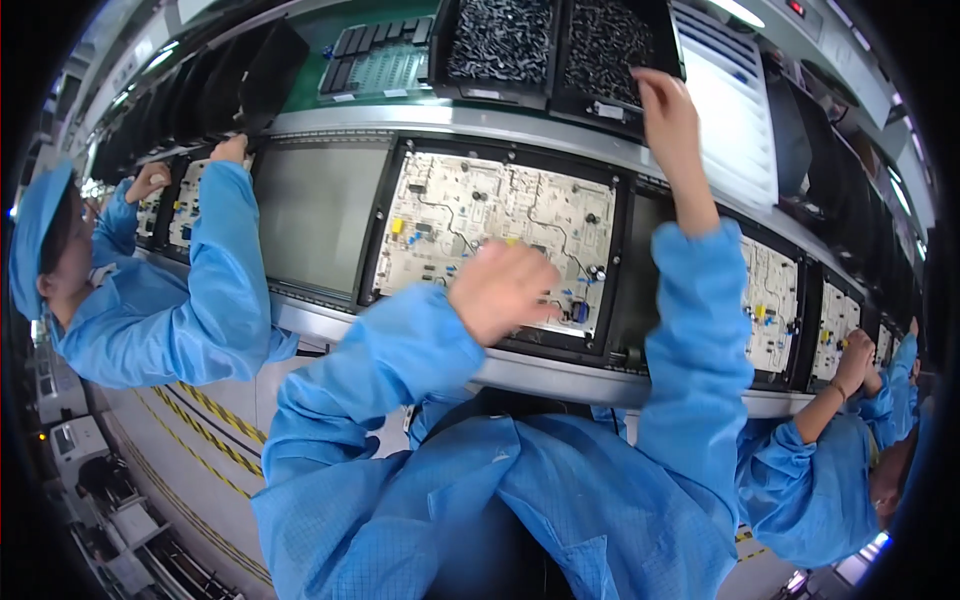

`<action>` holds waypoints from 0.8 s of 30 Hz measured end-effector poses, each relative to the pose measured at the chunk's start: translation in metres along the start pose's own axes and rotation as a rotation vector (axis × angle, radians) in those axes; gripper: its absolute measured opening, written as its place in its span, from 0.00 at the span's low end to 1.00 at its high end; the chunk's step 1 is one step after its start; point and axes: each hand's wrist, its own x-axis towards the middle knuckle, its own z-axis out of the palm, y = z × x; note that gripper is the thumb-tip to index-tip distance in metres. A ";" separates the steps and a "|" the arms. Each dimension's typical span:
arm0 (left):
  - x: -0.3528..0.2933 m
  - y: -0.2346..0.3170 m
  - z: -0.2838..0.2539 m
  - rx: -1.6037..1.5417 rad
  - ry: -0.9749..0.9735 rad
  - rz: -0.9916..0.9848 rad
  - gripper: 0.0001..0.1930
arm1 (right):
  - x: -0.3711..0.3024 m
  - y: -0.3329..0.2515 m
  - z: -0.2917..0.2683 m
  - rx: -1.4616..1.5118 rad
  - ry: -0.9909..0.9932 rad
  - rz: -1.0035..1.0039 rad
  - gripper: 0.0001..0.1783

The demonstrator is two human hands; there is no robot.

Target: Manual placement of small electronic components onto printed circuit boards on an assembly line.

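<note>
A cream-coloured circuit board (450, 180) with wires, dark parts and yellow blocks lies in a black frame (618, 235) in front of me. Over its lower middle is my left hand (505, 288), smeared by motion, so its finger grip is unclear. My right hand (668, 110) reaches up to the near right edge of a black bin (610, 50) full of small dark parts. Its fingertips are drawn together there; anything between them is too small to make out. Left of that bin stands a second bin (500, 45) of small dark and silvery parts.
A green-backed tray (385, 65) of black blocks stands at the back left, a white ribbed panel (725, 110) at the back right. More framed boards (770, 300) sit along the line. Co-workers in blue work at left (150, 300) and right (815, 470).
</note>
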 end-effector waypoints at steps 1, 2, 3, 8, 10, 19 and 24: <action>-0.001 -0.017 -0.021 0.029 0.018 -0.116 0.13 | -0.013 -0.030 -0.018 0.055 -0.104 0.112 0.09; 0.002 -0.040 -0.041 0.047 0.041 -0.217 0.13 | -0.030 -0.049 -0.037 0.155 -0.114 0.104 0.08; 0.007 -0.062 -0.063 0.124 0.106 -0.307 0.11 | -0.049 -0.057 -0.057 0.112 -0.132 0.088 0.06; -0.013 -0.237 -0.107 0.876 0.032 -0.554 0.13 | -0.123 -0.098 -0.129 -0.112 -0.247 0.278 0.05; -0.014 -0.272 -0.102 0.876 -0.055 -0.583 0.14 | -0.152 -0.091 -0.140 -0.146 -0.219 0.333 0.05; -0.014 -0.312 -0.088 0.767 -0.075 -0.510 0.14 | -0.215 -0.065 -0.149 0.012 0.066 0.598 0.06; -0.001 -0.318 -0.092 0.649 -0.052 -0.545 0.09 | -0.230 -0.061 -0.139 -0.047 0.083 0.582 0.06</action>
